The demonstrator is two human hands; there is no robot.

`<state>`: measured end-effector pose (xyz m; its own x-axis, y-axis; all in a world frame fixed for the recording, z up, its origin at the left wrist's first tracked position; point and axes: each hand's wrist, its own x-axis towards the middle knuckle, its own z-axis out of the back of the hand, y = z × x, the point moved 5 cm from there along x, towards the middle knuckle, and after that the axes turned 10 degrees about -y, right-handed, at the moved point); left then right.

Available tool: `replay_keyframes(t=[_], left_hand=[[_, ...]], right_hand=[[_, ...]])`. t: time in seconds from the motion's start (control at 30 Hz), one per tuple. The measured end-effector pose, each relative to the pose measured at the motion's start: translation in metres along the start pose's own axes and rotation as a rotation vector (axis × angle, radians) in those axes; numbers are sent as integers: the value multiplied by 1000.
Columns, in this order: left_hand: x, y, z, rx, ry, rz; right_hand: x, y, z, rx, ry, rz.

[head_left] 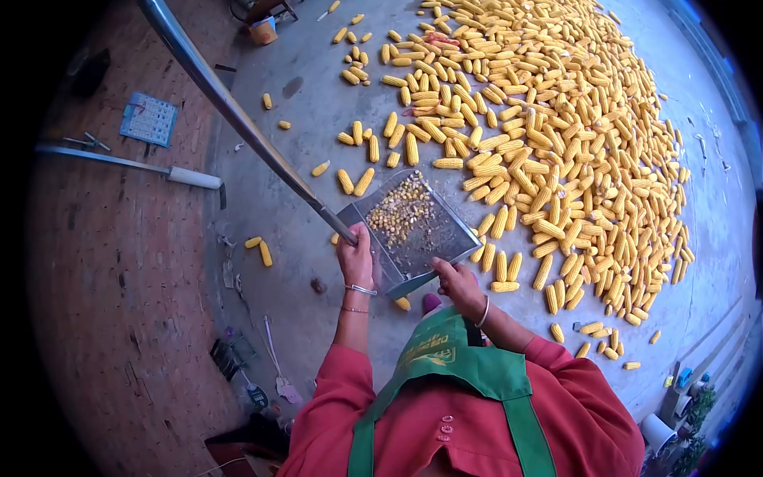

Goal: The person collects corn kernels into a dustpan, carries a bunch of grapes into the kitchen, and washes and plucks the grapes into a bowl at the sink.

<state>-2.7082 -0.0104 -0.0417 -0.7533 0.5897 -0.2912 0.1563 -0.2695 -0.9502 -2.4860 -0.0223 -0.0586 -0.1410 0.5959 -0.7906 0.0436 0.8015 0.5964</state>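
Note:
A metal dustpan (451,238) is held up in front of me, above the concrete floor. In it lie loose corn kernels (401,208) mixed with dark bits of debris, mostly toward its far side. My left hand (355,258) is closed around the low end of its long metal handle (238,115), which runs up to the upper left. My right hand (458,285) grips the near right edge of the pan, thumb on top; its other fingers are partly hidden beneath.
A large heap of corn cobs (572,159) covers the floor ahead and to the right, with stray cobs (355,182) around the pan. At left are a brick wall (127,278), a blue-white sheet (149,119) and a white-wrapped bar (195,178). Potted plants (699,409) stand lower right.

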Motion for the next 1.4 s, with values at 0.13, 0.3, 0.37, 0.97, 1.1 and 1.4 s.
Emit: replay_keyframes(t=[0.13,0.3,0.37,0.97,1.1,1.4], left_hand=[[0,6,-18,211,-28,-363],[-20,-46,2,125,-14,-199],[-41,-51,8,47,-22,-140],[-12,2,3,-140,26,10],[-15,8,2,-71,38,-44],[-31,4,-5,89,82,-248]], right_hand=[[27,-9,18,58,-44,17],[-24,15,3,66,68,-30],[-44,16,9,1,138,15],[-3,48,96,-454,210,175],[25,92,89,-289,40,472],[92,63,-32,-875,195,1021]])
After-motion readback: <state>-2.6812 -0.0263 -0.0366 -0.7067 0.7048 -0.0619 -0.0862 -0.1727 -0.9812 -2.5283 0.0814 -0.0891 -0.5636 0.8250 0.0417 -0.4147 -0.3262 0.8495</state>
